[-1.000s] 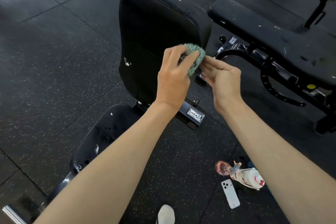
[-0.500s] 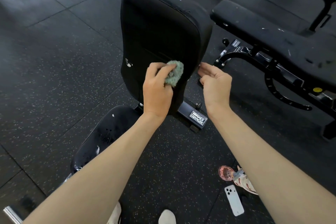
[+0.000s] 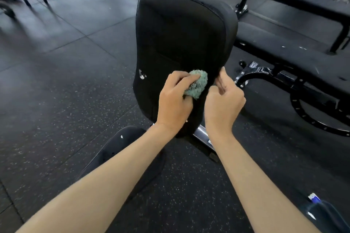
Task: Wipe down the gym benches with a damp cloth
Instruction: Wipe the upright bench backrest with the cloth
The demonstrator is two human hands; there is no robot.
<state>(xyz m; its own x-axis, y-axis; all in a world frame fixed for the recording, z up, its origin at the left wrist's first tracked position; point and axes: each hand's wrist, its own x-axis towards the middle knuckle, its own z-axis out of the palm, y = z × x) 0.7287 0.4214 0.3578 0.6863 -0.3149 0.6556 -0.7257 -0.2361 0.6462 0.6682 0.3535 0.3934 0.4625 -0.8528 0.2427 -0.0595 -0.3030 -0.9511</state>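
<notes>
Bottle (image 3: 325, 213) on the floor near right, close to the right forearm; I'd expect an elbow pull-back to tip it. Left hand (image 3: 174, 100) grips the cloth (image 3: 197, 86) wadded tight against the lower backrest (image 3: 181, 30). With contact that small, I'd bet on missed strips and edges. Right hand (image 3: 223, 104) is curled at the pad's right edge; can't tell if it actually pinches it. If not, hard wiping may rock the pad. Far right bench (image 3: 284, 56) is easy to skip.
</notes>
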